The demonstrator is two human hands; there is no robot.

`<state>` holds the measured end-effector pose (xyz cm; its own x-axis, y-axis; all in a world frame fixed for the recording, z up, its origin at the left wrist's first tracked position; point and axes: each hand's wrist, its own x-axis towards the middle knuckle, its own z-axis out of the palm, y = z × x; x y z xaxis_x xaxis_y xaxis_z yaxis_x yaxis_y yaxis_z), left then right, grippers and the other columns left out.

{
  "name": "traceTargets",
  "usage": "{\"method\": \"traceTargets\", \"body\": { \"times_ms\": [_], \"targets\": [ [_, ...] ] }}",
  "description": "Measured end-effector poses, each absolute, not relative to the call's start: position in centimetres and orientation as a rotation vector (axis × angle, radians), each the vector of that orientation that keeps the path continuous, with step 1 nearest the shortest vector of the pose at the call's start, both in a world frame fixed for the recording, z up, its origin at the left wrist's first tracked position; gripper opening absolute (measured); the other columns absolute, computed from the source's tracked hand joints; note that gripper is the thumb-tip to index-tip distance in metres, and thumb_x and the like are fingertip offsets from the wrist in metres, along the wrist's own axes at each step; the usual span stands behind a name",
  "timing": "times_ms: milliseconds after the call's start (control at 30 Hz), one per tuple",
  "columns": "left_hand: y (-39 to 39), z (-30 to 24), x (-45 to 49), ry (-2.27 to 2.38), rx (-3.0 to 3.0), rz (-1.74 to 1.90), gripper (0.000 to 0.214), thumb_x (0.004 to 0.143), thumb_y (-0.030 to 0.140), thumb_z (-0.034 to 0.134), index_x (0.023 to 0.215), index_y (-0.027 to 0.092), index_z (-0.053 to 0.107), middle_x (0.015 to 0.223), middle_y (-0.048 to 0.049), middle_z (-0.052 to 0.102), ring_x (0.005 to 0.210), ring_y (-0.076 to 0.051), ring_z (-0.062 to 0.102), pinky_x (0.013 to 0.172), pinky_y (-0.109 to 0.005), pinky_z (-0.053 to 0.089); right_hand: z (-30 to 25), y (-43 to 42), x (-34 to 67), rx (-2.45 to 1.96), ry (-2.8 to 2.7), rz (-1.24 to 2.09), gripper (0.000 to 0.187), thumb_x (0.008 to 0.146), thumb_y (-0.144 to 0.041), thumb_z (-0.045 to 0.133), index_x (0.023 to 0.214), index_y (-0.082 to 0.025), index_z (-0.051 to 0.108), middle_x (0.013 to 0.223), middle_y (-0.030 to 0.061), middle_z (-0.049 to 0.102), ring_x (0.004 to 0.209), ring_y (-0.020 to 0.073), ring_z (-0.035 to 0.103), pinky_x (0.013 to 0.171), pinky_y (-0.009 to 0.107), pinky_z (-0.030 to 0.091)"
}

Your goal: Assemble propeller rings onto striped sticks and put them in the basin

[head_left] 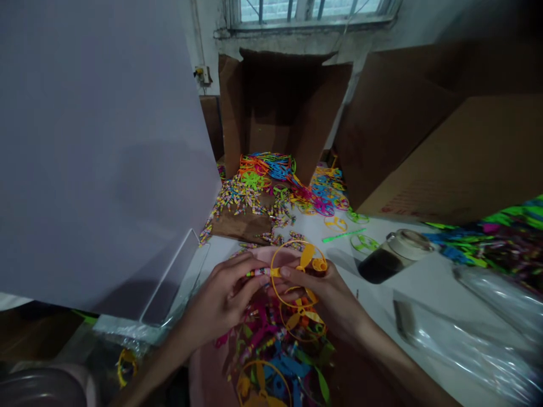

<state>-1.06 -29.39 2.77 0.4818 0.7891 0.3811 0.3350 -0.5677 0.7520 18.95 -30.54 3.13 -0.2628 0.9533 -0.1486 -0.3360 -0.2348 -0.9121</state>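
Observation:
My left hand (223,291) pinches a small pointed piece with a multicoloured pattern (259,272) between thumb and fingertips. The piece lies level, its right end meeting a yellow part at my right fingertips; I cannot tell whether the two are joined. My right hand (328,288) is closed on a yellow ringed propeller (307,255), whose thin hoop stands upright around its blades. Under both hands is a pink basin (197,367) holding mixed toy parts. Among them are another yellow ringed propeller (259,390) and blue parts (282,367).
Beyond the basin, a heap of small patterned pieces (237,195) and coloured ringed propellers (324,203) spills from an open carton (231,113). At right are a jar of dark liquid (384,260), plastic bags (462,345), a green stick (343,235) and a large cardboard box (479,152).

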Motion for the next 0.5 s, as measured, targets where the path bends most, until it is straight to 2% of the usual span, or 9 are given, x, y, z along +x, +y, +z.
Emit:
{"method": "traceTargets", "body": {
  "times_ms": [133,300,433,500],
  "targets": [
    [-28.8,2.4,-0.9,0.931,2.202,0.97,0.023,0.101,0.026,0.054,0.119,0.028,0.069,0.094,-0.0038,0.067,0.091,-0.019,0.064,0.088,-0.035,0.05,2.6,-30.4,19.1,-0.954,-0.921,1.682,0.031,0.074,-0.033,0.085,0.102,-0.022,0.077,0.084,0.0043,0.078,0.064,0.0158,0.07,0.063,0.028,0.055],
    [-28.4,3.0,-1.1,0.874,2.21,0.996,0.017,0.1,0.027,0.056,0.111,0.027,0.07,0.078,0.0011,0.058,0.071,-0.015,0.057,0.081,-0.029,0.05,2.9,-30.5,19.4,-0.95,-0.866,1.736,0.032,0.073,-0.032,0.085,0.102,-0.022,0.077,0.079,0.0044,0.077,0.062,0.0145,0.068,0.06,0.025,0.053],
    [-28.8,3.6,-1.2,0.921,2.254,0.95,0.018,0.101,0.027,0.054,0.109,0.027,0.07,0.079,0.0005,0.057,0.073,-0.015,0.057,0.076,-0.025,0.048,3.0,-30.5,19.5,-0.934,-0.901,1.748,0.035,0.074,-0.032,0.084,0.107,-0.026,0.077,0.081,0.0037,0.077,0.062,0.0151,0.068,0.058,0.025,0.054],
    [-28.9,3.8,-1.2,0.939,2.25,0.94,0.018,0.101,0.029,0.055,0.108,0.026,0.071,0.079,0.0001,0.058,0.073,-0.015,0.058,0.075,-0.025,0.049,2.9,-30.6,19.5,-0.928,-0.906,1.749,0.031,0.075,-0.033,0.084,0.104,-0.026,0.078,0.078,0.0035,0.077,0.06,0.0149,0.067,0.059,0.026,0.055]
  ]
}}
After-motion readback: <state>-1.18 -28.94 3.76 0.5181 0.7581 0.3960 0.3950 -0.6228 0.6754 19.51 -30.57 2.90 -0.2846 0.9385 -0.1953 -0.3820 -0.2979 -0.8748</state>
